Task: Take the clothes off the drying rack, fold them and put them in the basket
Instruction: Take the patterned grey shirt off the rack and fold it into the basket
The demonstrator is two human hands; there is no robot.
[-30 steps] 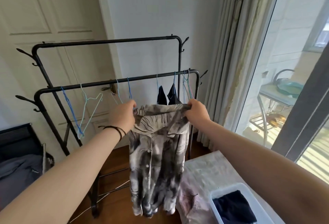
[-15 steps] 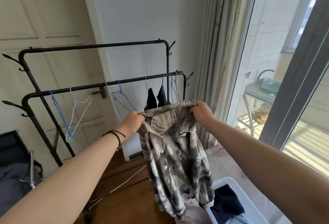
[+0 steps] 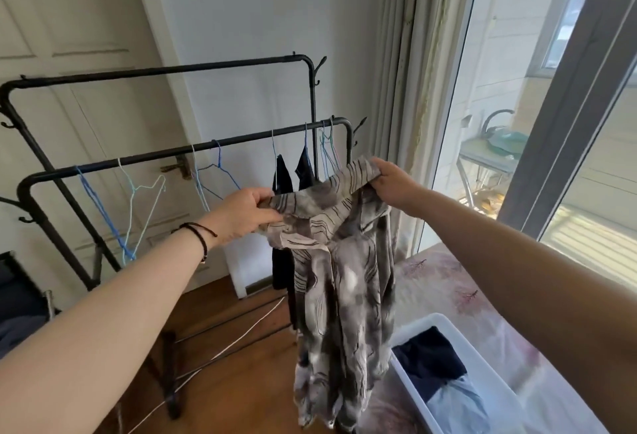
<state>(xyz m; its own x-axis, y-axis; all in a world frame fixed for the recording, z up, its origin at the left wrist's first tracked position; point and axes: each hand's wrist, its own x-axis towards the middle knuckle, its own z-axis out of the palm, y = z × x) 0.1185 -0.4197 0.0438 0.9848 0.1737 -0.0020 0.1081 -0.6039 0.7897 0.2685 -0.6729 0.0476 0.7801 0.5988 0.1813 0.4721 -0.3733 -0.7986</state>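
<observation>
Both hands, left [image 3: 241, 215] & right [image 3: 393, 185], grip shirt [image 3: 341, 278] (fingers curled).

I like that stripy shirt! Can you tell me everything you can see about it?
The shirt is grey and off-white, with blotchy patches and thin dark lines, a collar, and thin, soft-looking cloth. It hangs long and crumpled in the air in front of the drying rack, off any hanger. The left hand and the right hand each grip its top edge. Its bottom hangs beside the white basket.
</observation>
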